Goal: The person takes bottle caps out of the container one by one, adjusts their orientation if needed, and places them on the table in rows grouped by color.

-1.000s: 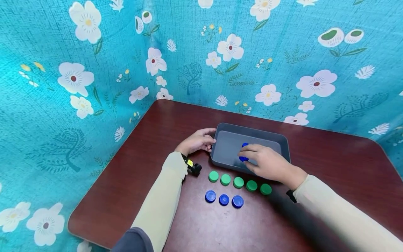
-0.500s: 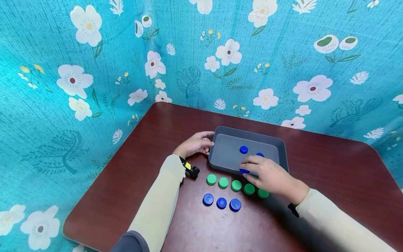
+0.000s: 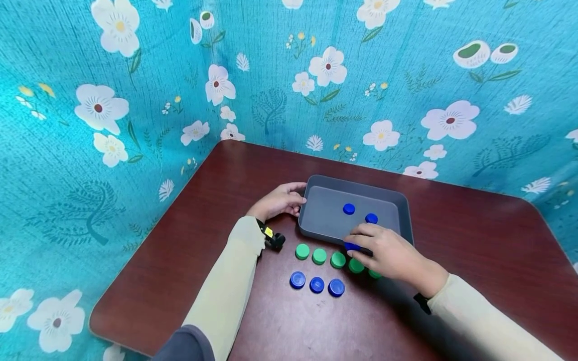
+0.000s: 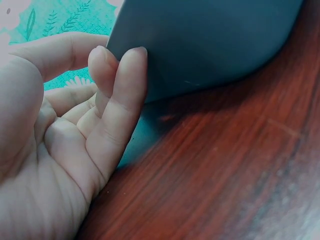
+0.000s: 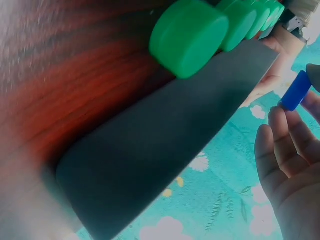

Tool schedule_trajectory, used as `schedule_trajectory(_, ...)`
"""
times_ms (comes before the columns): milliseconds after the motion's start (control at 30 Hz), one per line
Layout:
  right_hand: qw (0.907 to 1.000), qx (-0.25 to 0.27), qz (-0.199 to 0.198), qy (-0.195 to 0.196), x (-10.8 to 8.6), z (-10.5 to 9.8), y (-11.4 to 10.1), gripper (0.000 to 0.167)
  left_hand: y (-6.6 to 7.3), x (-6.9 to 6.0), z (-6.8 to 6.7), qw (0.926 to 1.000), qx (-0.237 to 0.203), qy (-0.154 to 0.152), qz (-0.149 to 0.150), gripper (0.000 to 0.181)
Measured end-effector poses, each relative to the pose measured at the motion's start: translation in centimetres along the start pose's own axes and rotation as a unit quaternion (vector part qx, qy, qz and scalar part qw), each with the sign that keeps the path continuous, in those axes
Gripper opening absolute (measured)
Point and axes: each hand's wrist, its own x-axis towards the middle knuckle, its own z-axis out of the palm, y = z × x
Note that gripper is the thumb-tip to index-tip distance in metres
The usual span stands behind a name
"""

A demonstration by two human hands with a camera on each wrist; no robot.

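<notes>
My left hand grips the left end of a dark grey tray; in the left wrist view its fingertips press the outer wall. Over the tray's front rim, my right hand pinches a blue bottle cap between thumb and fingertips, seen edge-on as a blue cap in the right wrist view. Inside the tray lie two more blue caps, one near the middle and one to its right.
Several green caps form a row along the tray's front, the rightmost ones partly covered by the right hand. Nearer me, three blue caps line up on the brown table. A floral curtain hangs behind.
My right hand has come from over the tray's middle to its front rim with the blue cap, uncovering the blue caps inside. My left hand stays on the tray.
</notes>
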Motion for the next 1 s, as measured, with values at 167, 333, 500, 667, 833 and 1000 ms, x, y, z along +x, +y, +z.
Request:
schedule_trajectory(167,0.9999,-0.005,-0.013,-0.002,-0.1,-0.1,-1.1,0.035,-0.1,0.3,0.0,1.0000,-0.001,0.005,0.002,0.060)
schedule_trajectory(333,1.0000,-0.002,-0.003,-0.007,-0.6,-0.1,-1.6,0.028,-0.1,0.3,0.0,1.0000,-0.005,0.006,-0.002,0.060)
schedule_trajectory(500,0.9999,0.004,0.009,-0.004,-1.4,0.3,-2.0,0.025,-0.3,0.2,0.1,1.0000,-0.006,0.001,-0.003,0.061)
schedule_trajectory(667,0.9998,0.005,0.021,-0.004,-2.0,0.9,-2.4,0.034,-0.3,0.2,0.1,1.0000,-0.008,-0.001,-0.001,0.063)
schedule_trajectory(833,0.9994,0.016,0.028,-0.012,-2.6,1.2,-2.6,0.032,-0.2,0.2,0.0,1.0000,-0.002,0.003,-0.001,0.062)
schedule_trajectory(1000,0.9986,0.029,0.037,-0.024,-2.9,1.4,-2.7,0.029,0.0,0.1,0.0,1.0000,-0.001,0.006,0.001,0.061)
